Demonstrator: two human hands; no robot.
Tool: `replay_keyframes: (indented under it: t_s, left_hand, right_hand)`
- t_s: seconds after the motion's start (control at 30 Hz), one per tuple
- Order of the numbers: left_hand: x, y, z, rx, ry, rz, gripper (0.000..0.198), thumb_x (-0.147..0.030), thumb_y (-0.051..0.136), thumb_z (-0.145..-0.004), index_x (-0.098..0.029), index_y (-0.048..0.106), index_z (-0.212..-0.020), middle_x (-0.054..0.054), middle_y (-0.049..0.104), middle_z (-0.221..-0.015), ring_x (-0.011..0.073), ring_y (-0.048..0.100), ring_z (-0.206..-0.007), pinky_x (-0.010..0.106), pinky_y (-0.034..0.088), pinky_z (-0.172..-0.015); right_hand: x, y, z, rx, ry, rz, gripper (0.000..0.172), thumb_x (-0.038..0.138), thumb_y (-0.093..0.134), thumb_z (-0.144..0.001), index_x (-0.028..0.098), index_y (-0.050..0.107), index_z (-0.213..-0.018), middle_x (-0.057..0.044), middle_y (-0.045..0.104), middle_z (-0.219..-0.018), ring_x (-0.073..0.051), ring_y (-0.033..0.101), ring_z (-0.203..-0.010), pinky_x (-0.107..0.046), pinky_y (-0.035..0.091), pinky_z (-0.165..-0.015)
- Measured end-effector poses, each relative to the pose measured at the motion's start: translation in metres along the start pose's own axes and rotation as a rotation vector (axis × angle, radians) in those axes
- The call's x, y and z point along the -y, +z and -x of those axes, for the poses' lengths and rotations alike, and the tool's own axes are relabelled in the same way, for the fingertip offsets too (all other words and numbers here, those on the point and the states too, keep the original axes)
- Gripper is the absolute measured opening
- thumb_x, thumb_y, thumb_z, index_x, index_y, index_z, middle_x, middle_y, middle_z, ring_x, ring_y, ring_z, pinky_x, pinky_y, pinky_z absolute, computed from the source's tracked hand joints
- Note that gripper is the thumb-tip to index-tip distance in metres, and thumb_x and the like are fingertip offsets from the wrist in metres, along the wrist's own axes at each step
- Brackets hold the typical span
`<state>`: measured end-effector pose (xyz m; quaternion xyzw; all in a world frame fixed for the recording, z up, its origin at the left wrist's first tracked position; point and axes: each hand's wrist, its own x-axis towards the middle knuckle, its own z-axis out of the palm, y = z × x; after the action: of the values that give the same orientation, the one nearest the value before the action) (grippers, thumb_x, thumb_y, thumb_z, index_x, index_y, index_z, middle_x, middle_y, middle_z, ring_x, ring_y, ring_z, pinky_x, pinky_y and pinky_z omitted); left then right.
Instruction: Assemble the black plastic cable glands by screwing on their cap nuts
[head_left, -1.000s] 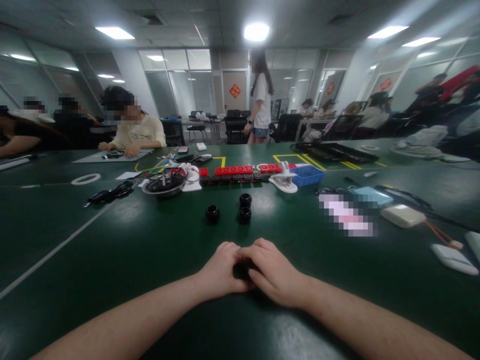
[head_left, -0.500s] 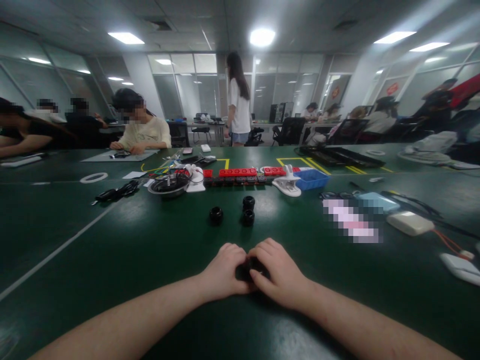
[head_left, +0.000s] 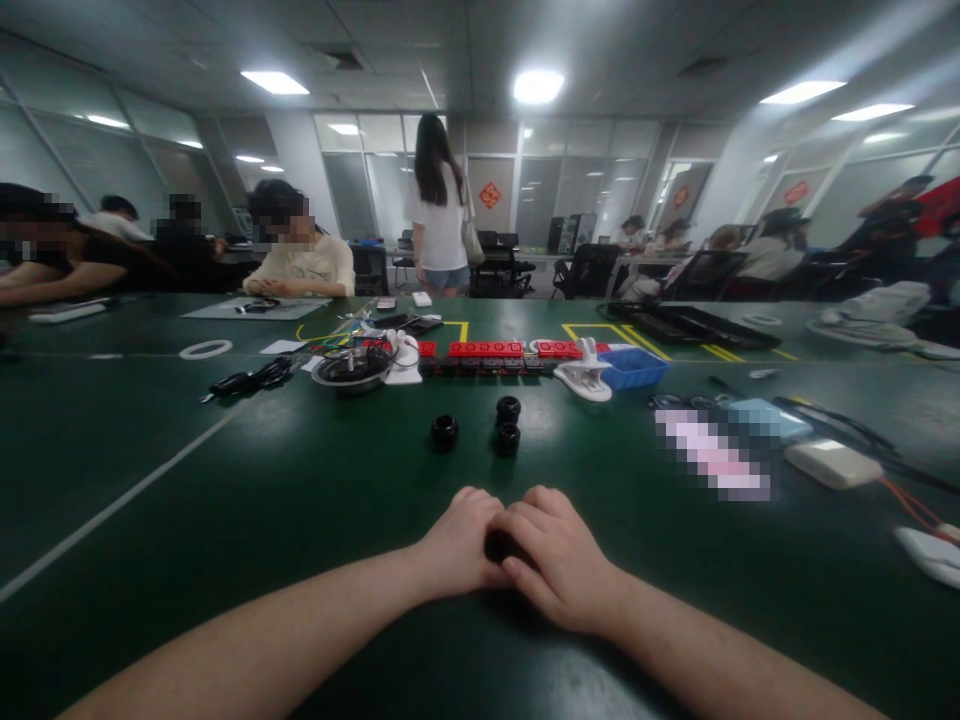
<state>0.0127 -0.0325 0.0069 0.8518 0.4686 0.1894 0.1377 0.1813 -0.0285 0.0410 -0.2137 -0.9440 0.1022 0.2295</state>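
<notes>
Two bare hands meet over the green table (head_left: 337, 500), on the side toward its near edge, which lies out of view. Between them is a dark piece (head_left: 501, 546), largely covered, so its full shape cannot be made out, nor whether it touches the tabletop. The left hand (head_left: 463, 542) curls around the piece's left side, fingers bent inward, their tips hidden. The right hand (head_left: 564, 555) closes on it from the other side, its fingers arched across the top and its thumb at the near side, parted only enough to take in the piece.

Three black rings stand beyond the hands, toward the table's far edge: a left ring (head_left: 445, 440) by itself, and a front ring (head_left: 508, 443) just before a rear ring (head_left: 508, 408). Farther toward that edge, a red strip (head_left: 486, 349) runs crosswise between a metal bowl (head_left: 322, 378) and a blue basket (head_left: 637, 370), with a white clip (head_left: 585, 378) just beside the basket. Toward the table's right edge lies a cream-coloured box (head_left: 832, 463); toward the left edge, a white ring (head_left: 205, 350). One person in a cream top (head_left: 319, 265) sits at the far edge.
</notes>
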Motion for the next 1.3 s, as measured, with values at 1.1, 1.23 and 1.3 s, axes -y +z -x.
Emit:
replay_keyframes:
  t_s: [1.1,1.23,1.3]
  left_hand:
    - [0.0,-0.002,0.0,-0.029,-0.109,-0.03,0.033,-0.047,0.064,-0.062,-0.018,0.049,-0.07,-0.001,0.052,-0.073,0.0178,0.047,-0.074,0.032,0.036,-0.071]
    - [0.002,0.0,0.0,-0.045,-0.077,-0.046,0.034,-0.049,0.061,-0.065,-0.019,0.049,-0.073,-0.001,0.051,-0.075,0.0175,0.047,-0.074,0.032,0.036,-0.071]
    - [0.002,0.001,0.0,-0.045,-0.072,-0.056,0.034,-0.049,0.06,-0.066,-0.019,0.049,-0.074,-0.001,0.051,-0.075,0.0175,0.046,-0.074,0.032,0.036,-0.072]
  right_hand:
    - [-0.004,-0.002,0.01,-0.112,-0.015,0.052,0.034,0.031,0.031,-0.087,0.011,0.052,-0.103,-0.009,0.058,-0.076,-0.02,0.043,-0.068,-0.034,0.031,-0.062]
    - [-0.008,-0.002,0.009,-0.11,0.036,0.06,0.038,0.036,0.028,-0.089,0.011,0.051,-0.104,-0.009,0.058,-0.076,-0.02,0.042,-0.068,-0.033,0.03,-0.062]
    - [-0.009,-0.001,0.009,-0.107,0.05,0.066,0.04,0.038,0.026,-0.089,0.011,0.052,-0.104,-0.009,0.058,-0.076,-0.02,0.042,-0.068,-0.033,0.031,-0.062]
